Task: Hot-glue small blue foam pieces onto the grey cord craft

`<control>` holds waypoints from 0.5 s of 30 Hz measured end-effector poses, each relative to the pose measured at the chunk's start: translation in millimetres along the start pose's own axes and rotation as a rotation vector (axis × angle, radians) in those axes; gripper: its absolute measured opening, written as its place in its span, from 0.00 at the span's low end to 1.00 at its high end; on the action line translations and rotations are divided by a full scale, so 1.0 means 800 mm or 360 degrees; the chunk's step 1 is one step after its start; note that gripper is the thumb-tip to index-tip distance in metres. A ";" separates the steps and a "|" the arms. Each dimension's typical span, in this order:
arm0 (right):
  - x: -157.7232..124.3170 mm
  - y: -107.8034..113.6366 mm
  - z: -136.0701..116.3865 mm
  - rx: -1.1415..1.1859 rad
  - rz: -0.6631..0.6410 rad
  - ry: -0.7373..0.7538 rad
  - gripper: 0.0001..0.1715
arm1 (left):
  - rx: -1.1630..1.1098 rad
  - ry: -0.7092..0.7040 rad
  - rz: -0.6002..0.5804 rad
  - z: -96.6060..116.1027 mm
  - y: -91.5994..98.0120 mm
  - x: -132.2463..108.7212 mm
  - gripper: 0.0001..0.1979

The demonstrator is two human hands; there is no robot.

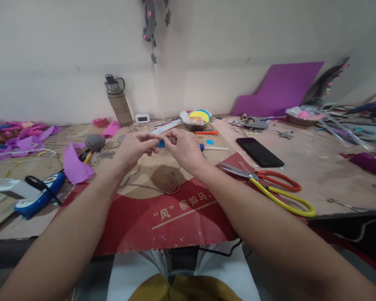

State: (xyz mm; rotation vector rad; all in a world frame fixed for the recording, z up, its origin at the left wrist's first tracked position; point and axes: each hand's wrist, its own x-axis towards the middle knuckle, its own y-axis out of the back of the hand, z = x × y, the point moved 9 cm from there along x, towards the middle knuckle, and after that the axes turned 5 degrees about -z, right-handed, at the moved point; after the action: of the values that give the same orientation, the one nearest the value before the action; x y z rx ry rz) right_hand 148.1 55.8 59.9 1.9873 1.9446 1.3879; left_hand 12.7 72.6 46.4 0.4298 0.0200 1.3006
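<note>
Small blue piece point(161, 144), held up between the fingertips of 2 hands, above the middle of the red and tan cardboard point(163, 234) that lies on the table point(310, 175). What could go wrong, I would judge, is mostly a slip: the piece is tiny, only fingertips bear on it, and a slackened pinch on 1 side might let it twist or drop onto the cardboard. A loose strand of grey yarn point(134, 185) lies in curves below the hands, and it could snag or tangle if a wrist or finger dragged through it (whether it runs up to the piece, I cannot tell). The scissors point(255, 177) lie just beyond the right forearm, blades toward the hands, so a sideways sweep of that arm might knock them or bring skin against an edge. The phone point(260, 152), farther right, looks less exposed. As for the hands, the left hand point(132, 148) is closed at the tips, thumb and forefinger pinching the left side of the piece, other fingers curled loosely. The right hand point(185, 148) also seems pinched shut on it, from the opposite side, though its fingers partly hide the contact. A 2nd, flat blue cut-out point(209, 142) lies beyond the right hand, untouched.
</note>
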 end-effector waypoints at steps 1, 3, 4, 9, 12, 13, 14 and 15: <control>-0.001 -0.001 -0.002 -0.0048 -0.0009 0.0019 0.09 | 0.0071 -0.0031 0.0012 0.005 -0.001 -0.002 0.11; -0.002 -0.003 -0.006 -0.0148 -0.0028 0.0060 0.09 | 0.0245 -0.0097 0.0048 0.015 -0.004 -0.006 0.09; -0.002 -0.005 -0.008 -0.0193 -0.0037 0.0082 0.08 | 0.0327 -0.0121 0.0077 0.020 -0.004 -0.008 0.08; -0.005 -0.010 -0.015 -0.0207 -0.0058 0.0158 0.08 | 0.0532 -0.0167 0.0223 0.027 -0.001 -0.014 0.05; -0.007 -0.006 -0.014 -0.0039 -0.0004 0.0139 0.06 | 0.0507 -0.0174 0.0315 0.028 0.005 -0.016 0.03; -0.008 -0.004 -0.013 0.0017 0.0019 0.0133 0.05 | 0.0479 -0.0175 0.0347 0.028 0.007 -0.017 0.03; -0.008 -0.004 -0.013 0.0064 0.0037 0.0131 0.03 | 0.0446 -0.0176 0.0377 0.028 0.009 -0.018 0.02; -0.008 -0.005 -0.012 0.0105 0.0044 0.0134 0.02 | 0.0411 -0.0178 0.0400 0.029 0.010 -0.018 0.02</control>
State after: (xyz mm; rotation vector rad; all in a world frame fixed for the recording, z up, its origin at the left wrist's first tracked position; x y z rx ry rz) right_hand 140.5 45.8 60.0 2.0226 2.0309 1.4558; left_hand 6.8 54.0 66.9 0.7443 0.0414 1.5257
